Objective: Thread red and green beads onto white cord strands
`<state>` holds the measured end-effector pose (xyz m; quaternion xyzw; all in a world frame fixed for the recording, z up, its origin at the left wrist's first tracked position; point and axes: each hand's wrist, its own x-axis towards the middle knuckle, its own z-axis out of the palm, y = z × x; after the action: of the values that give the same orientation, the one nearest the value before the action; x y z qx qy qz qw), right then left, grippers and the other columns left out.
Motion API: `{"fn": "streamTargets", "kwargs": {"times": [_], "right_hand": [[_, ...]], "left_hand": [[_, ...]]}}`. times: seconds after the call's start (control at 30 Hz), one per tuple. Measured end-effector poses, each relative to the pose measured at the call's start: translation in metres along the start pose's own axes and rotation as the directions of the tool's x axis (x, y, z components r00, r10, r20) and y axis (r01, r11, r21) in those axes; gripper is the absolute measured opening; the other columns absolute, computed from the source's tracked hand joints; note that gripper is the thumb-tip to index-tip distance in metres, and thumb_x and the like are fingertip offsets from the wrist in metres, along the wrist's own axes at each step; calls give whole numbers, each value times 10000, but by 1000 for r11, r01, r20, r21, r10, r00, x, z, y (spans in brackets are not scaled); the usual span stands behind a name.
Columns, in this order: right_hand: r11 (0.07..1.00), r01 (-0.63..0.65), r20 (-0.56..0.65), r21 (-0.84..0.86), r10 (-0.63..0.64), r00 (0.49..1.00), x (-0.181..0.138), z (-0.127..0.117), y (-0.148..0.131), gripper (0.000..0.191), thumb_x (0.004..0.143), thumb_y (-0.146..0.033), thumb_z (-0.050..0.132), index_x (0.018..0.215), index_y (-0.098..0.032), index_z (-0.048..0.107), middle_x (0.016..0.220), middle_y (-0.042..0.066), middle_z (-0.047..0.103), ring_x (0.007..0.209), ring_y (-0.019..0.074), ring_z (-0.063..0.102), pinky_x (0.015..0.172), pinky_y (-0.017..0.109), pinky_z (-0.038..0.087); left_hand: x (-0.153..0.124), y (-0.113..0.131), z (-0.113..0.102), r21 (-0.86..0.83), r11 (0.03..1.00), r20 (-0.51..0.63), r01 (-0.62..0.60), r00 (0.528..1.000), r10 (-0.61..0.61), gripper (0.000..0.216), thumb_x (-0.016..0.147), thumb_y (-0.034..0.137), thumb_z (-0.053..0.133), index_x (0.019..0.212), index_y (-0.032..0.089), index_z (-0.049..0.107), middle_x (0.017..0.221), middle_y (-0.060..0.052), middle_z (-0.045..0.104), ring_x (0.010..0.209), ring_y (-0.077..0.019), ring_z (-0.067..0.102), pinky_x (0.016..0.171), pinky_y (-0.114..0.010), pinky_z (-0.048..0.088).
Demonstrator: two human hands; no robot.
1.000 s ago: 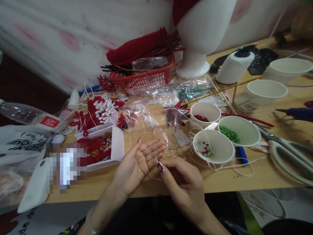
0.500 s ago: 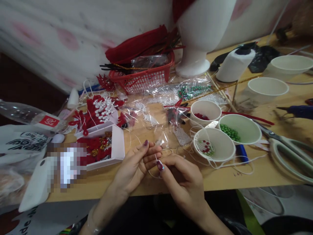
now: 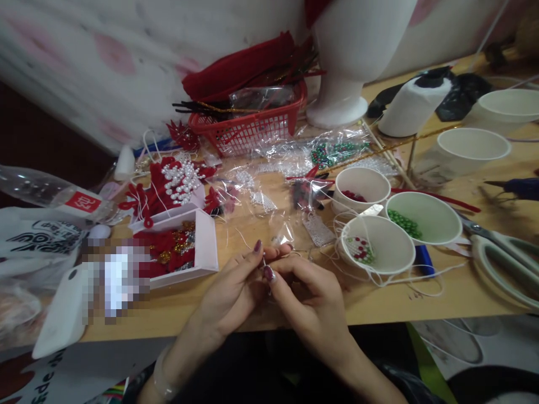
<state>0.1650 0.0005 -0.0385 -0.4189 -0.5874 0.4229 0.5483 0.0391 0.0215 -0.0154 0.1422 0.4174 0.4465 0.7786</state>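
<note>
My left hand (image 3: 233,289) and my right hand (image 3: 314,300) meet over the front edge of the table, fingertips almost touching. A thin white cord (image 3: 264,260) shows as a short length between the two pinches, and both hands are closed on it. Part of it is hidden behind my fingers. Right of my hands, a paper cup (image 3: 393,247) holds red, green and white beads, with loops of similar cord around it. Behind it stand a cup of dark red beads (image 3: 352,196) and one with green beads (image 3: 405,224).
Scissors (image 3: 501,252) and a blue spool (image 3: 424,261) lie to the right. A white box (image 3: 206,241) of red and gold ornaments and a phone (image 3: 63,308) are at left. Behind are plastic bead packets (image 3: 318,230), a red basket (image 3: 256,129) and a white cone spool (image 3: 415,106).
My hands have drawn closer together, and the left fingers have curled in. The length of cord showing between them is shorter. The view has shifted slightly.
</note>
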Motion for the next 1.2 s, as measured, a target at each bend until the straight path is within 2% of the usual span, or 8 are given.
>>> {"fn": "streamTargets", "kwargs": {"times": [0.37, 0.63, 0.83, 0.97, 1.1, 1.2], "right_hand": [[1000, 8, -6, 20, -8, 1000, -1, -1, 5, 101, 902, -148, 611, 839, -195, 674, 718, -27, 676, 715, 116, 652, 654, 213, 493], [998, -22, 17, 53, 21, 1000, -4, -4, 5, 109, 913, -162, 607, 859, -199, 694, 745, -19, 690, 732, 124, 654, 668, 232, 499], [994, -68, 62, 91, 63, 996, -4, -4, 4, 129, 936, -209, 589, 890, -177, 705, 782, 11, 701, 701, 131, 641, 652, 256, 503], [996, -31, 46, 79, 27, 999, -4, -5, 3, 155, 947, -190, 568, 865, -174, 698, 731, 5, 668, 675, 131, 626, 643, 263, 499], [997, 15, 29, 70, -17, 999, -4, -4, 2, 131, 931, -167, 575, 850, -170, 678, 716, 3, 653, 695, 137, 638, 641, 260, 498], [998, 3, 25, 57, -4, 1000, -3, -4, 1, 129, 930, -168, 572, 857, -170, 679, 716, 4, 656, 692, 138, 640, 626, 256, 495]], "left_hand": [[1, 0, -1, -46, 999, -16, 5, 1000, -6, 275, 605, 299, 917, 715, 137, 724, 801, -24, 693, 698, -96, 626, 671, -184, 514], [2, -1, -4, 112, 993, -55, -44, 997, 51, 368, 582, 402, 918, 703, 127, 705, 669, 8, 617, 584, -65, 540, 581, -170, 451], [1, 0, -6, 218, 972, -28, -86, 995, 95, 383, 594, 426, 905, 713, 126, 699, 649, 20, 596, 555, -56, 510, 539, -166, 404], [0, 1, -4, 210, 965, 7, -155, 988, 157, 321, 602, 364, 910, 688, 118, 723, 710, 13, 629, 580, -44, 530, 567, -153, 423], [-1, 2, 0, 151, 980, 0, -128, 992, 129, 306, 586, 373, 916, 620, 131, 731, 775, -25, 686, 668, -82, 596, 634, -176, 470], [-2, 1, 1, 150, 983, -19, -105, 994, 109, 294, 591, 368, 914, 659, 135, 748, 795, -42, 709, 697, -108, 611, 661, -207, 476]]}}
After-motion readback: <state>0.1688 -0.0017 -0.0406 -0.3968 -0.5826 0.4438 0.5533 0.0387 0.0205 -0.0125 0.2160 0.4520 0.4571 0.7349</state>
